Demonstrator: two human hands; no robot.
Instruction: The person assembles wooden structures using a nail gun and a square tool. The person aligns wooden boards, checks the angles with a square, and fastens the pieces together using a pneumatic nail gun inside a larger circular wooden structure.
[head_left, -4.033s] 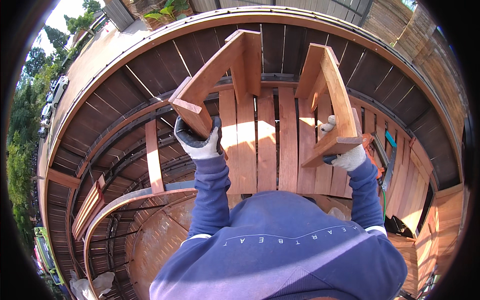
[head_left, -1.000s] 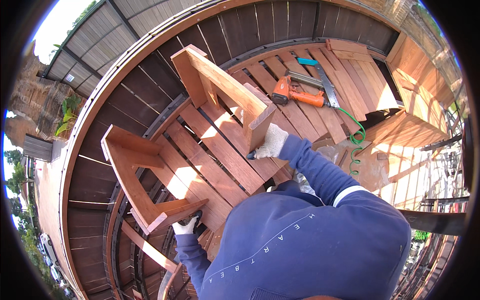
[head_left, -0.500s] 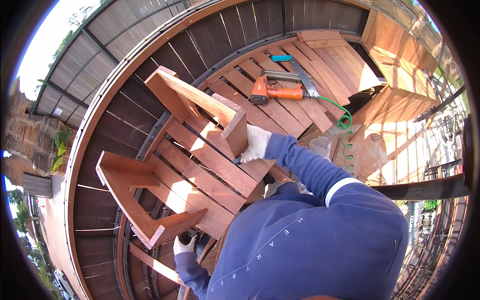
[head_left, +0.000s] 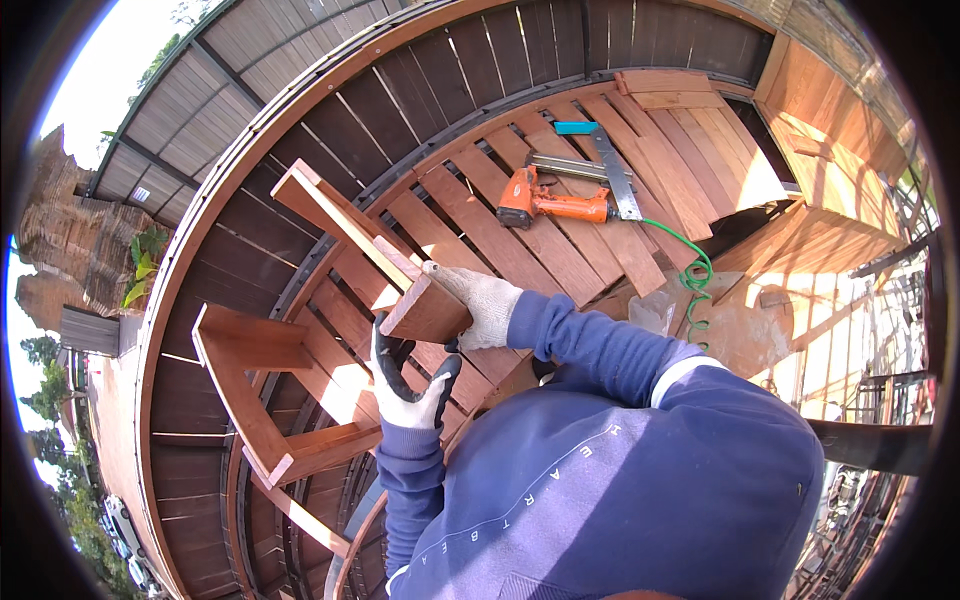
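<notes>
My right hand point(head_left: 482, 305), in a white work glove, grips the near end of a reddish-brown U-shaped wooden frame point(head_left: 345, 228). The frame stands tilted over the slats, its far end toward the curved wall. Just below that near end is my left hand point(head_left: 408, 385), gloved in white with a dark palm. Its thumb and fingers are spread apart, and the fingertips reach the frame's lower edge; whether they press on it I cannot tell. A second U-shaped wooden frame point(head_left: 240, 390) rests on the slats to the left.
An orange nail gun point(head_left: 560, 205) with a green coiled hose point(head_left: 697, 280) lies on the slatted wooden seat point(head_left: 490, 225). Beside it is a metal square point(head_left: 612, 170) with a turquoise handle. A dark curved slatted wall point(head_left: 420, 85) runs behind. Wooden panels point(head_left: 830, 180) stand at right.
The frame in my right hand has shifted left and tilted, uncovering slats behind it. My left hand has risen from beside the left frame to the held frame's near end.
</notes>
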